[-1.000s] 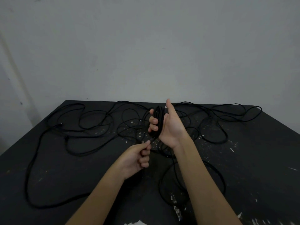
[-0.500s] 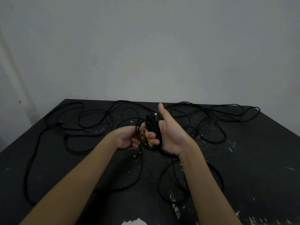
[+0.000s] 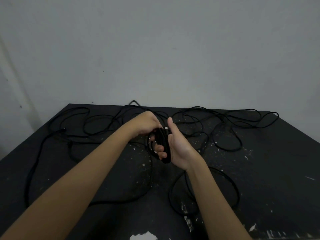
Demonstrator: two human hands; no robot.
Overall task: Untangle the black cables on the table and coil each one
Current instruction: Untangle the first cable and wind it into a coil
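Centre of the frame: right hand [image 3: 179, 148], palm turned leftward, thumb upright, fingers [image 3: 160, 149] curled round a coil [image 3: 163, 142] of black cable and gripping it, held up above the table [image 3: 268, 170] rather than resting on it. Several turns in the coil, bunched upright against the palm. A pale connector [image 3: 166, 130] poking out at the top, just beside the base of the thumb. One slack turn bowing out on the coil's left side.

Just up and left of that: left hand [image 3: 147, 125], back turned to the camera, fingers bent down onto the top of the coil. Fingertips hidden behind knuckles and cable (so cannot tell whether pinching a strand or merely resting there). Both forearms bare, reaching in from the lower edge.

Across the upper half of the table: loose cables [image 3: 225, 118], black, in overlapping loops from the left side to the upper right corner, crossing in many places; number of separate cables impossible to tell. One kink sticking up past the far edge at upper centre. On the left, one of them running down toward the lower left. Lower centre, under the right forearm: a wide loop [image 3: 170, 196] lying flat.

Table black, flecked with white paint, with a larger white patch at the bottom edge. Behind it, a plain grey wall [image 3: 155, 49].
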